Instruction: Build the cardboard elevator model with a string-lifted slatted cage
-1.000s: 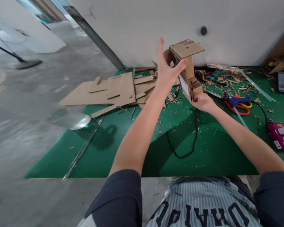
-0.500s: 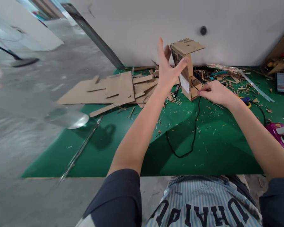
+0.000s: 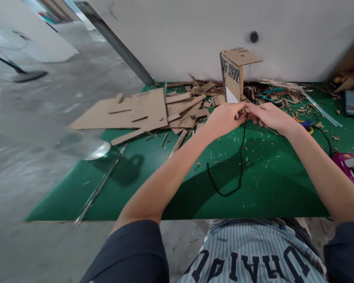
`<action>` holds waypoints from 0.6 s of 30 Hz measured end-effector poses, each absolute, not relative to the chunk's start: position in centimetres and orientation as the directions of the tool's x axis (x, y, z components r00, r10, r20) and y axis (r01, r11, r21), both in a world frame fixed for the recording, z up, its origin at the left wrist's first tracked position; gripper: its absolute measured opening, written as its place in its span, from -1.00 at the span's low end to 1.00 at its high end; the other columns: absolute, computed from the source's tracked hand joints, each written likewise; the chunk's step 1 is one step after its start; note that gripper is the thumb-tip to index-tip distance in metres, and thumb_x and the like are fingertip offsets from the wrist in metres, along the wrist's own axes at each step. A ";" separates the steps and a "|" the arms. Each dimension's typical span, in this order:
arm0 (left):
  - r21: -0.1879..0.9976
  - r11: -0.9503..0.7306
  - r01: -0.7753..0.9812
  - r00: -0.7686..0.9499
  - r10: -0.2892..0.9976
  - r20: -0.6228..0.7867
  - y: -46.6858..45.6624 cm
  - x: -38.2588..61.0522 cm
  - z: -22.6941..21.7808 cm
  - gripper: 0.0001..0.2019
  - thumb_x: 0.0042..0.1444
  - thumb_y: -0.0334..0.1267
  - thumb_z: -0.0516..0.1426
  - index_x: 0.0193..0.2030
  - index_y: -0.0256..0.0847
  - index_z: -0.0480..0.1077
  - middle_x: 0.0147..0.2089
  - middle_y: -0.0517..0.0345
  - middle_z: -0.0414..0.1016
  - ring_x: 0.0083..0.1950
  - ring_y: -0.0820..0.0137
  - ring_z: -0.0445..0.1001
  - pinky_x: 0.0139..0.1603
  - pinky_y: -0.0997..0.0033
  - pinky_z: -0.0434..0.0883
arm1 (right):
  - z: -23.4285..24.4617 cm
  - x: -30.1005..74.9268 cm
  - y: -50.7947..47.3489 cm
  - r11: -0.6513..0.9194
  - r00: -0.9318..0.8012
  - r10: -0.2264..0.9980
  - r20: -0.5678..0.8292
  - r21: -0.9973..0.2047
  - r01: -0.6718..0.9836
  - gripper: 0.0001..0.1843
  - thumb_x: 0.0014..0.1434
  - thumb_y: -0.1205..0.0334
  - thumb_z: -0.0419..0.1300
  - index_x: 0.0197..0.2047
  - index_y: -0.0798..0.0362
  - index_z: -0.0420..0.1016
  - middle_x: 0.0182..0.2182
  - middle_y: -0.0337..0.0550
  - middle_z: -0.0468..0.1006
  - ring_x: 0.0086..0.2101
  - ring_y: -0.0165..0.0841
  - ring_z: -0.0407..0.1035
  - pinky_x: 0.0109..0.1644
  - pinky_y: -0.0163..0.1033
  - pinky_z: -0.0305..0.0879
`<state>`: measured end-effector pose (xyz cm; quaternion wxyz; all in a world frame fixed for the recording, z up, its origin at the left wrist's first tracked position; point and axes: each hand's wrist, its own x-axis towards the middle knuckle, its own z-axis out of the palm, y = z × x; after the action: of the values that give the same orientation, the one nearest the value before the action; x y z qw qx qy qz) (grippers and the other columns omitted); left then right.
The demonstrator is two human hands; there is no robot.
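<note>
A small cardboard structure (image 3: pixel 234 78) stands upright near the wall, with a flat top that has a hole and dark printing on its side. In front of its base, which is hidden, my two hands meet. My right hand (image 3: pixel 271 117) pinches a thin black cord (image 3: pixel 242 151), whose loose end curves down across the green tabletop. My left hand (image 3: pixel 222 121) is closed at the same stretch of cord, its fingertips touching those of my right hand. Exactly how the fingers grip the cord is partly hidden.
Flat cardboard sheets (image 3: pixel 150 108) and scraps lie left of the structure. More cardboard slivers (image 3: pixel 289 103) and clear plastic strips (image 3: pixel 317 108) lie to the right. A magenta tool (image 3: pixel 346 169) sits at the right edge. A clear rod (image 3: pixel 102 184) lies on the green table (image 3: pixel 61 200).
My left hand has left the upper side of the cardboard structure and come down to the cord beside my right hand. The structure now stands slightly further right. My right hand has barely moved.
</note>
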<state>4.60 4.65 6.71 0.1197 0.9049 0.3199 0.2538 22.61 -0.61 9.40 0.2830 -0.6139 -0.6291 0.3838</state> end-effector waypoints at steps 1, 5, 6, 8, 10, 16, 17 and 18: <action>0.385 -0.768 0.512 0.660 0.639 0.396 4.8 4.7 6.6 -0.77 0.24 -0.36 0.08 -0.07 -0.19 0.55 -0.27 0.10 0.63 -0.32 0.36 0.53 -0.27 0.39 0.35 | 9.3 22.6 -0.5 -0.055 -0.080 0.990 -0.119 -0.833 0.550 -0.48 0.45 -0.08 0.01 -0.42 0.08 0.45 -0.44 -0.17 0.44 -0.51 -0.49 0.21 -0.35 -0.26 0.12; 0.421 -0.764 0.489 0.632 0.643 0.434 5.3 4.8 6.4 -0.82 0.26 -0.34 0.10 -0.18 -0.19 0.55 -0.26 0.09 0.64 -0.29 0.37 0.53 -0.25 0.38 0.36 | 9.4 22.6 -0.6 -0.063 -0.050 0.993 -0.107 -0.843 0.534 -0.50 0.44 -0.05 0.06 -0.44 0.09 0.44 -0.48 -0.20 0.41 -0.53 -0.50 0.17 -0.36 -0.27 0.10; 0.425 -0.763 0.486 0.632 0.643 0.433 5.3 4.7 6.3 -0.82 0.26 -0.35 0.10 -0.17 -0.19 0.55 -0.25 0.09 0.65 -0.28 0.37 0.52 -0.24 0.39 0.36 | 9.5 22.6 -0.6 -0.058 -0.052 0.993 -0.102 -0.844 0.534 -0.52 0.43 -0.02 0.07 -0.45 0.09 0.43 -0.49 -0.21 0.40 -0.53 -0.51 0.16 -0.37 -0.27 0.08; 0.432 -0.760 0.486 0.631 0.647 0.428 5.3 4.6 6.3 -0.81 0.25 -0.36 0.09 -0.15 -0.20 0.56 -0.22 0.07 0.65 -0.28 0.38 0.51 -0.23 0.39 0.37 | 9.5 22.5 -0.8 -0.048 -0.056 0.994 -0.092 -0.844 0.534 -0.56 0.41 0.05 0.12 -0.48 0.09 0.41 -0.52 -0.24 0.36 -0.54 -0.52 0.13 -0.39 -0.27 0.05; 0.438 -0.760 0.481 0.632 0.646 0.428 5.3 4.7 6.2 -0.80 0.24 -0.36 0.09 -0.14 -0.20 0.56 -0.21 0.08 0.65 -0.29 0.39 0.50 -0.22 0.40 0.37 | 9.4 22.4 -0.7 -0.040 -0.053 0.995 -0.079 -0.854 0.520 -0.61 0.38 0.11 0.15 -0.48 0.09 0.41 -0.54 -0.25 0.34 -0.53 -0.52 0.11 -0.41 -0.28 0.02; 0.427 -0.761 0.489 0.633 0.646 0.426 5.3 4.7 6.2 -0.83 0.19 -0.36 0.12 -0.20 -0.19 0.55 -0.25 0.11 0.63 -0.31 0.40 0.49 -0.24 0.40 0.35 | 8.2 22.2 -0.2 -0.077 0.001 0.996 -0.085 -0.896 0.438 -0.68 0.29 0.17 0.21 -0.49 0.07 0.38 -0.55 -0.28 0.29 -0.53 -0.51 0.10 -0.41 -0.28 0.02; 0.423 -0.759 0.496 0.632 0.649 0.424 5.3 4.7 6.3 -0.84 0.19 -0.36 0.12 -0.20 -0.19 0.55 -0.25 0.11 0.63 -0.31 0.40 0.49 -0.24 0.40 0.36 | 8.1 22.2 -0.1 -0.083 0.005 0.996 -0.090 -0.895 0.438 -0.68 0.28 0.17 0.21 -0.50 0.07 0.37 -0.56 -0.28 0.29 -0.54 -0.51 0.10 -0.41 -0.28 0.01; 0.416 -0.760 0.500 0.632 0.648 0.424 5.3 4.7 6.3 -0.84 0.18 -0.36 0.12 -0.21 -0.19 0.55 -0.24 0.11 0.64 -0.31 0.39 0.49 -0.23 0.40 0.36 | 8.1 22.1 -0.1 -0.090 0.008 0.995 -0.096 -0.894 0.439 -0.68 0.26 0.19 0.22 -0.51 0.07 0.37 -0.56 -0.28 0.28 -0.54 -0.52 0.09 -0.42 -0.28 0.00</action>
<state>4.66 5.29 6.27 0.1306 0.8939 0.3212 0.2840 22.11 -0.11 8.13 0.3467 -0.6197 -0.5786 0.4013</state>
